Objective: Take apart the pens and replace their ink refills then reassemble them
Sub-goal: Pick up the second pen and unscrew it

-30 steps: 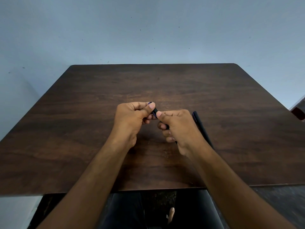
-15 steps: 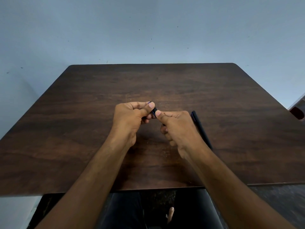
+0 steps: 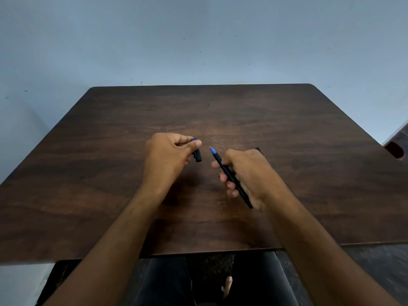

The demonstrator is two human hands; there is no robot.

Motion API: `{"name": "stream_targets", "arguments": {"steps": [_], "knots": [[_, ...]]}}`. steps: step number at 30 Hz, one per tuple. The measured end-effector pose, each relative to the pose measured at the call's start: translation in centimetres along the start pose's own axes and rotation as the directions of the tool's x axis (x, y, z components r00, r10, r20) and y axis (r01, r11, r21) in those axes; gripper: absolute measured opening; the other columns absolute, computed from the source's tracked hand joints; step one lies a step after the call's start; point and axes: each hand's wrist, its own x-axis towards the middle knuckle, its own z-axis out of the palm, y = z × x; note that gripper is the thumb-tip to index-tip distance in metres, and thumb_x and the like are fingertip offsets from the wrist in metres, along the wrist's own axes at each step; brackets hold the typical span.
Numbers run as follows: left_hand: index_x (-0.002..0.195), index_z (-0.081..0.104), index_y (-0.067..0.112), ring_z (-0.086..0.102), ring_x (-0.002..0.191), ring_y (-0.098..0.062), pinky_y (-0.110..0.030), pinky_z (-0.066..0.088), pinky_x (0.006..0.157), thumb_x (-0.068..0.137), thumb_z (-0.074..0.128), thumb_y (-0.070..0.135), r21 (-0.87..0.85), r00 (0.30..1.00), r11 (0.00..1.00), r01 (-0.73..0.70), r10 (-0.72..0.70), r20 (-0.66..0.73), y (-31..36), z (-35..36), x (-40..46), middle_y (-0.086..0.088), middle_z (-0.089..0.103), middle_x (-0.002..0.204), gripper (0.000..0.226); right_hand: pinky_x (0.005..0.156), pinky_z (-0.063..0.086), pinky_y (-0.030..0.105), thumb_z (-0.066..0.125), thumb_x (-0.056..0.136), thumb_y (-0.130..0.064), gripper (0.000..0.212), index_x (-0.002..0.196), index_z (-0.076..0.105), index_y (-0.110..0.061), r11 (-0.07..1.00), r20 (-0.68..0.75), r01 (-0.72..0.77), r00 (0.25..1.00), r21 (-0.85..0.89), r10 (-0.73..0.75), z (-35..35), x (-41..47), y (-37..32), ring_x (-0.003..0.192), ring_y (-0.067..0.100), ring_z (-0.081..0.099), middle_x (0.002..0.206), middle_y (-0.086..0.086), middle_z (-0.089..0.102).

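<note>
Uncapping: cap (image 3: 198,154) pinched in left hand (image 3: 171,155), pen (image 3: 230,176) gripped in right hand (image 3: 247,173), tip toward 11 o'clock; next, likely freeing the refill.

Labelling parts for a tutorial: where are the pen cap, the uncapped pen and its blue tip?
pen cap (image 3: 198,156), head view, its black open end.
uncapped pen (image 3: 229,176), head view, mid barrel.
blue tip (image 3: 213,151), head view, the blue cone.

Both forearms are bare up to the lower edge of the picture; no sleeve is visible. The left hand (image 3: 171,154) and the right hand (image 3: 247,173) wear no glove, ring or watch. Below the table edge, the legs are covered by dark, almost black trousers (image 3: 167,281).
</note>
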Motion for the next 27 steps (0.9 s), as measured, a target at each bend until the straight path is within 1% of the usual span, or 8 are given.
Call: {"name": "stream_targets", "arguments": {"steps": [4, 8, 13, 17, 21, 24, 26, 27], "knots": [[0.084, 0.08, 0.024, 0.058, 0.046, 0.0, -0.015, 0.045, 0.049, 0.074, 0.084, 0.04, 0.272, 0.997, 0.962, -0.013, -0.009, 0.078, 0.6, 0.9, 0.5, 0.007, 0.068, 0.056, 0.02, 0.042, 0.044, 0.028, 0.057, 0.094, -0.004, 0.019, 0.095, 0.072, 0.007, 0.993, -0.028, 0.099, 0.995, 0.071, -0.097, -0.8, 0.3, 0.3, 0.048, 0.014, 0.05, 0.063, 0.009, 0.062], [0.082, 0.079, 0.019, 0.061, 0.056, -0.004, -0.017, 0.04, 0.048, 0.074, 0.084, 0.043, 0.428, 0.995, 0.903, -0.034, -0.01, 0.099, 0.9, 1.5, 1.1, 0.006, 0.068, 0.062, 0.026, 0.04, 0.049, 0.029, 0.064, 0.095, -0.005, 0.014, 0.097, 0.072, 0.007, 0.979, 0.014, 0.152, 0.988, 0.135, -0.155, -1.6, 0.3, 0.9, 0.048, 0.017, 0.054, 0.066, 0.012, 0.062], [0.081, 0.077, 0.022, 0.067, 0.067, -0.01, -0.026, 0.055, 0.063, 0.073, 0.084, 0.044, 0.468, 0.998, 0.883, -0.048, 0.018, 0.067, 0.3, 2.1, 1.4, 0.003, 0.071, 0.069, 0.024, 0.041, 0.042, 0.028, 0.065, 0.094, -0.01, 0.017, 0.091, 0.074, 0.004, 0.989, -0.046, 0.131, 0.991, 0.063, -0.128, -2.2, 0.7, 1.4, 0.048, 0.015, 0.051, 0.064, 0.011, 0.067], [0.087, 0.076, 0.021, 0.069, 0.078, -0.015, -0.034, 0.06, 0.074, 0.072, 0.085, 0.042, 0.513, 0.997, 0.858, -0.028, -0.012, 0.075, -0.4, 2.5, 1.7, -0.001, 0.074, 0.083, 0.027, 0.045, 0.046, 0.032, 0.058, 0.096, -0.008, 0.021, 0.089, 0.074, 0.005, 0.991, -0.043, 0.081, 0.996, 0.107, -0.077, -2.0, 0.9, 1.5, 0.05, 0.016, 0.055, 0.065, 0.011, 0.066], [0.079, 0.075, 0.021, 0.069, 0.078, -0.02, -0.035, 0.06, 0.072, 0.07, 0.085, 0.046, 0.585, 0.996, 0.811, -0.023, -0.031, 0.082, -0.4, 2.9, 1.8, -0.003, 0.073, 0.08, 0.029, 0.047, 0.051, 0.034, 0.06, 0.094, -0.005, 0.019, 0.088, 0.073, 0.006, 0.991, -0.026, 0.088, 0.996, 0.105, -0.086, -2.0, 0.8, 1.4, 0.053, 0.018, 0.057, 0.067, 0.013, 0.066], [0.077, 0.074, 0.016, 0.059, 0.063, -0.011, -0.024, 0.048, 0.053, 0.068, 0.084, 0.053, 0.592, 0.997, 0.805, -0.038, -0.012, 0.079, -0.2, 2.8, 1.4, 0.002, 0.067, 0.07, 0.039, 0.047, 0.051, 0.033, 0.061, 0.094, -0.004, 0.017, 0.089, 0.073, 0.006, 0.991, -0.025, 0.092, 0.996, 0.099, -0.09, -2.0, 0.8, 1.4, 0.055, 0.019, 0.057, 0.071, 0.015, 0.067], [0.086, 0.075, 0.016, 0.054, 0.062, -0.007, -0.021, 0.04, 0.05, 0.071, 0.08, 0.056, 0.588, 0.996, 0.805, -0.08, 0.046, 0.071, -0.1, 2.5, 1.0, 0.005, 0.066, 0.073, 0.043, 0.047, 0.05, 0.031, 0.06, 0.095, -0.005, 0.018, 0.089, 0.073, 0.005, 0.99, -0.024, 0.089, 0.996, 0.106, -0.087, -2.1, 0.9, 1.5, 0.055, 0.018, 0.057, 0.073, 0.015, 0.067], [0.093, 0.076, 0.017, 0.059, 0.067, -0.007, -0.021, 0.044, 0.054, 0.074, 0.079, 0.054, 0.56, 0.994, 0.822, -0.107, 0.08, 0.073, 0.0, 2.3, 0.7, 0.005, 0.07, 0.081, 0.041, 0.047, 0.05, 0.031, 0.059, 0.096, -0.005, 0.018, 0.09, 0.073, 0.005, 0.99, -0.018, 0.081, 0.997, 0.111, -0.079, -2.1, 1.0, 1.6, 0.055, 0.017, 0.057, 0.074, 0.015, 0.067]]}}
